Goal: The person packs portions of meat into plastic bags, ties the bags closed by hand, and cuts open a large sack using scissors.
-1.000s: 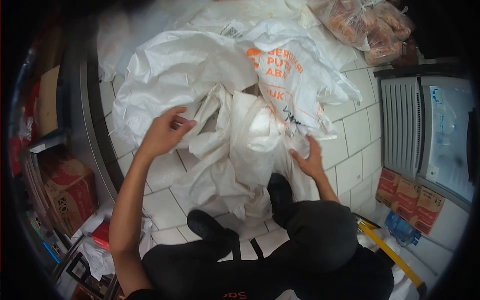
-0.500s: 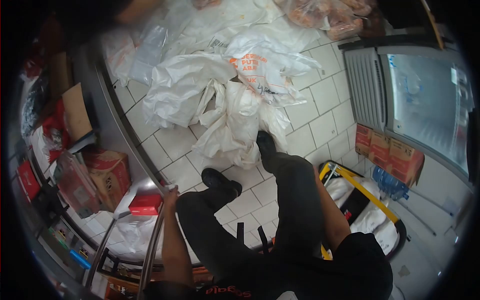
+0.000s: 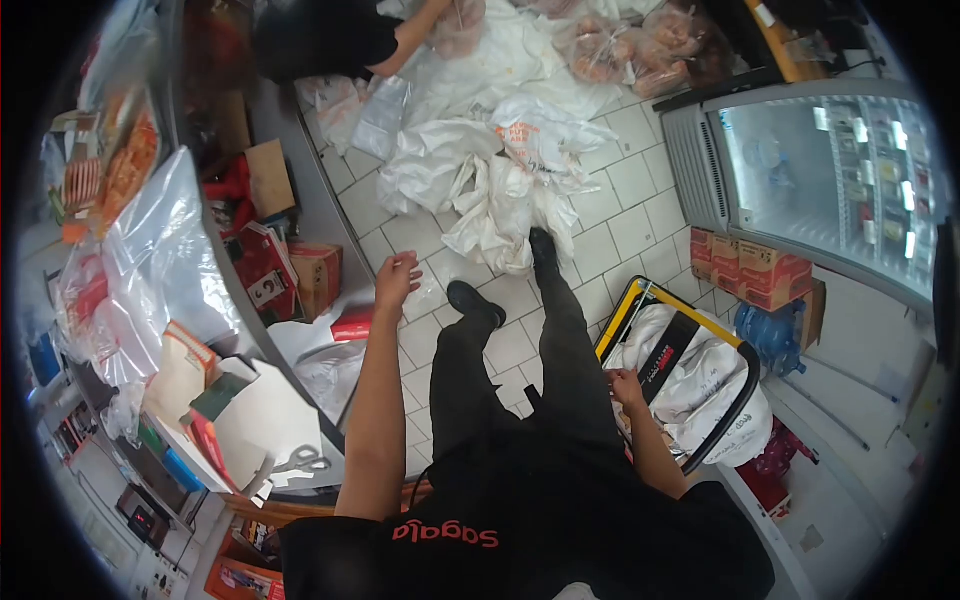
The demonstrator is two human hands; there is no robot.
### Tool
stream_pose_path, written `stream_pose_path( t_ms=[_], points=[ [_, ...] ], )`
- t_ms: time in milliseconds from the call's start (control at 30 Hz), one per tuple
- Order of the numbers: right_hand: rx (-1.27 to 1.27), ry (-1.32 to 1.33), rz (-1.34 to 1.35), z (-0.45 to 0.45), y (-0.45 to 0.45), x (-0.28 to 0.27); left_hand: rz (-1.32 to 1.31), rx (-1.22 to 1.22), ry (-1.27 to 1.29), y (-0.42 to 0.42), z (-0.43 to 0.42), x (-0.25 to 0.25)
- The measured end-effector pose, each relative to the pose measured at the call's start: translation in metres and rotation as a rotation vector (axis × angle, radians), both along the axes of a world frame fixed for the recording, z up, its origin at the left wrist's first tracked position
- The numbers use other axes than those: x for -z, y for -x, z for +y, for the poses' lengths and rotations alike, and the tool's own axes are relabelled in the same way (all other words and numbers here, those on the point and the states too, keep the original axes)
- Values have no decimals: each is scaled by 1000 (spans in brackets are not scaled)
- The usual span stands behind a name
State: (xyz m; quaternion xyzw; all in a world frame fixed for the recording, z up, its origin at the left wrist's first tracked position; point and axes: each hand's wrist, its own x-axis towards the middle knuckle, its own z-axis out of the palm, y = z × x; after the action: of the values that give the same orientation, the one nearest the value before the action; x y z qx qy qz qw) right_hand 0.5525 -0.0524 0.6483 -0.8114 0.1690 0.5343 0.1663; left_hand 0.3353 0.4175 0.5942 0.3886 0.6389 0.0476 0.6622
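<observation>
Our left hand (image 3: 398,277) hangs half open, empty, apart from the white sacks (image 3: 495,205); our right hand (image 3: 627,388) curls near the trolley (image 3: 690,311), its grip unclear.

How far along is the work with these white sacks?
Seemingly done: some white sacks lie on the yellow-framed cart. In hand: the left hand looks empty; whether the right hand, beside the cart, grips anything is unclear. Apparently left: the crumpled sacks loose on the floor.
</observation>
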Motion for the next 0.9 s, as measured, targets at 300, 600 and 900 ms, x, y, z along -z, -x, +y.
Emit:
stream_pose_path(
  t_ms=[300,600,900],
  points=[
    [194,-142,-175,0,-8,-47,-46,73,-19,52,-36,-46],
    [339,-117,-183,-29,-15,-61,376,214,362,166,-134,-46],
    [65,-89,-30,66,-175,-19,165,-190,120,62,-137,-109]
  ],
)
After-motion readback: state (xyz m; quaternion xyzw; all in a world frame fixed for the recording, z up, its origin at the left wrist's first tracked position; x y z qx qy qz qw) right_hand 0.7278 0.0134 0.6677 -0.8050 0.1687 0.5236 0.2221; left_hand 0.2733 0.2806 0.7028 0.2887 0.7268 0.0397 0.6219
